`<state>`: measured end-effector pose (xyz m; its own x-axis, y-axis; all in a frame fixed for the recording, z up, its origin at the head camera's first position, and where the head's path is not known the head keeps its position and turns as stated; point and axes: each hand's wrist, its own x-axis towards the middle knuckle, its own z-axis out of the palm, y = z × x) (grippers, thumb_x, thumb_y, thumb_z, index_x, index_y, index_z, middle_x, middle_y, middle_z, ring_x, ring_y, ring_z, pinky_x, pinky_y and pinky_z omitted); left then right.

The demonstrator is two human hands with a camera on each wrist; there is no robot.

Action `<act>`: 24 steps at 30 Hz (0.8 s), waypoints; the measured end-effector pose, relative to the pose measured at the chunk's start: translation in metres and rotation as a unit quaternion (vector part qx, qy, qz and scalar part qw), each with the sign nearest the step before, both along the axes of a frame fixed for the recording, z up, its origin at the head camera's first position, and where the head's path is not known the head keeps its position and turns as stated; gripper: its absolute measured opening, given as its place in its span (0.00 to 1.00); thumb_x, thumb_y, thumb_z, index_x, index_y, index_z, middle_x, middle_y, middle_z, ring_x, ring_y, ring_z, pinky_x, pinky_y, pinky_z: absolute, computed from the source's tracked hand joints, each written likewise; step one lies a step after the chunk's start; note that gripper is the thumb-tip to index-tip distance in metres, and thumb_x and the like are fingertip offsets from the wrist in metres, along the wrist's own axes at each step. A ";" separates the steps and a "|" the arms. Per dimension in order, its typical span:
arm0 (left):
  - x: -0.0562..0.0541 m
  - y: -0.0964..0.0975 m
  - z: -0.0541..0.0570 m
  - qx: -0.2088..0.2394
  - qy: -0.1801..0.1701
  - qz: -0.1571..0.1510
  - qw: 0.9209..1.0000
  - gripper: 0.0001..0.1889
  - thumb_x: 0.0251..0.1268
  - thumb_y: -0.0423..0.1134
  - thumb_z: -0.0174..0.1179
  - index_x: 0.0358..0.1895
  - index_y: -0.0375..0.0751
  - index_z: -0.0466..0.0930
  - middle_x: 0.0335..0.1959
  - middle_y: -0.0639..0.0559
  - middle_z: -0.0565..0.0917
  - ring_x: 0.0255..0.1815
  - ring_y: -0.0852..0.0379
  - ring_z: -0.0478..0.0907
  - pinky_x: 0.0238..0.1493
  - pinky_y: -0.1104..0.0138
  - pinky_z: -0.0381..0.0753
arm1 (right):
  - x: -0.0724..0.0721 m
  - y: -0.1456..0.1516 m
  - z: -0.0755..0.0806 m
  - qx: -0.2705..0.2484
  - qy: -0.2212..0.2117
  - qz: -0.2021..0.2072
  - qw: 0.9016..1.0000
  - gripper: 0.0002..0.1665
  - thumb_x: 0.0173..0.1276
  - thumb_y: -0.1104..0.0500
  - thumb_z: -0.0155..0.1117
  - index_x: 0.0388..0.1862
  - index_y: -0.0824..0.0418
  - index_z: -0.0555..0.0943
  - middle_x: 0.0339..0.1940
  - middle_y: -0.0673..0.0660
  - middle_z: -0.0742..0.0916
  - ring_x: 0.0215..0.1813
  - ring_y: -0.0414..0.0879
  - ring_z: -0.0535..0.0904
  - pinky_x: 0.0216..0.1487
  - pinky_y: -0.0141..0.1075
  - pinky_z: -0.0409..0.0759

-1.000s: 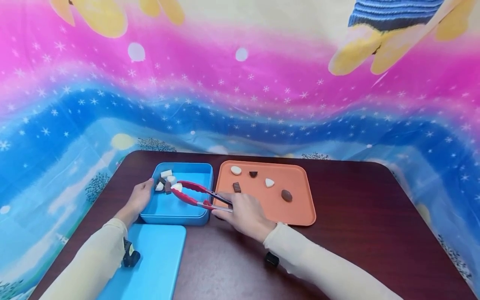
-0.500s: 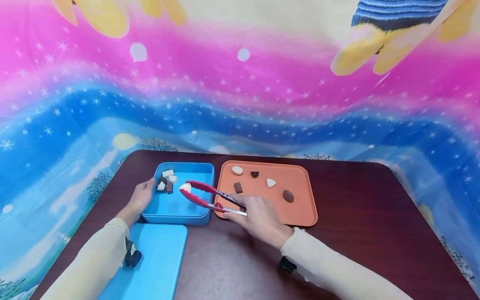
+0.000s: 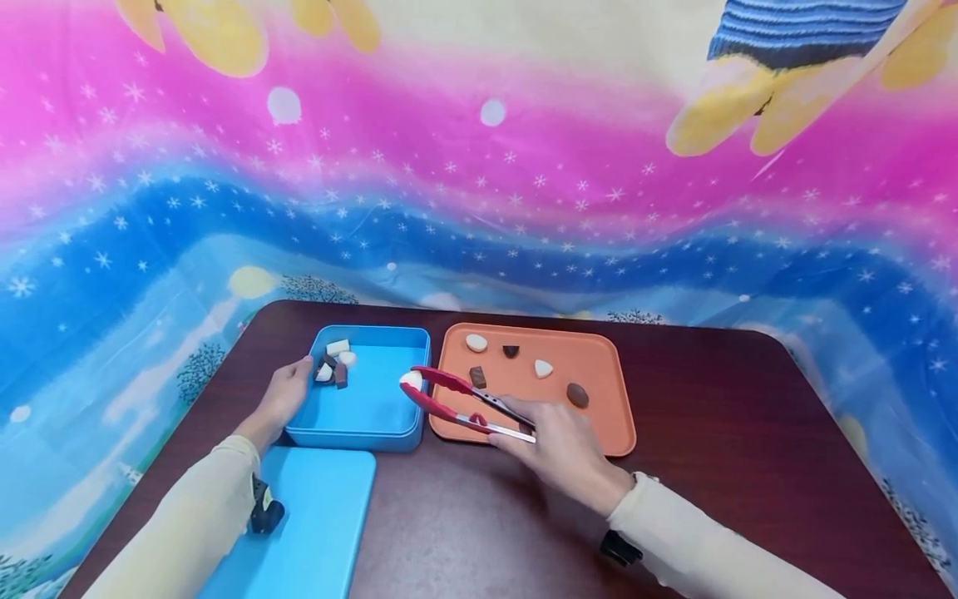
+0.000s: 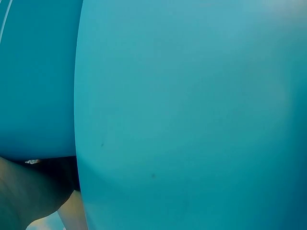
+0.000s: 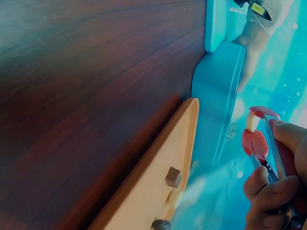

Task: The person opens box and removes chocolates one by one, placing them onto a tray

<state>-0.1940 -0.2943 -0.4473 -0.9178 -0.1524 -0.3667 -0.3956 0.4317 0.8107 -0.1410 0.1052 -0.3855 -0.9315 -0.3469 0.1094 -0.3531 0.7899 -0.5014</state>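
Across a dark table (image 3: 748,433), photographed at near left: a blue lid (image 3: 314,516), laid flat just on the near side of a blue box (image 3: 352,439). Seen gripping red-tipped tongs (image 3: 449,380) with the right hand (image 3: 565,443), curled round the handles. Shown pinching a white piece (image 3: 411,379) in the tongs' narrow tips, over the box's right side in the head view. Touching the box's left wall with the left hand (image 3: 283,395); impossible to tell whether curled round it or flat against it. Visible at far left inside the box: brown and white pieces (image 3: 341,376), bunched together. Pictured just right of the box: an orange tray (image 3: 587,358), scattered with more pieces (image 3: 577,394). Hung beyond the far edge: a pink-and-blue, snowflake-dotted backdrop (image 3: 486,183).
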 end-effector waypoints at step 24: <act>0.000 -0.004 0.001 -0.018 0.013 -0.007 1.000 0.41 0.81 0.62 0.22 0.81 0.32 0.37 0.83 0.30 0.43 0.83 0.28 0.41 0.79 0.34 0.46 | 0.005 0.069 -0.017 0.052 -0.007 -0.059 0.997 0.32 0.60 0.40 0.76 0.62 0.48 0.85 0.16 0.44 0.74 0.22 0.39 0.66 0.21 0.34 0.65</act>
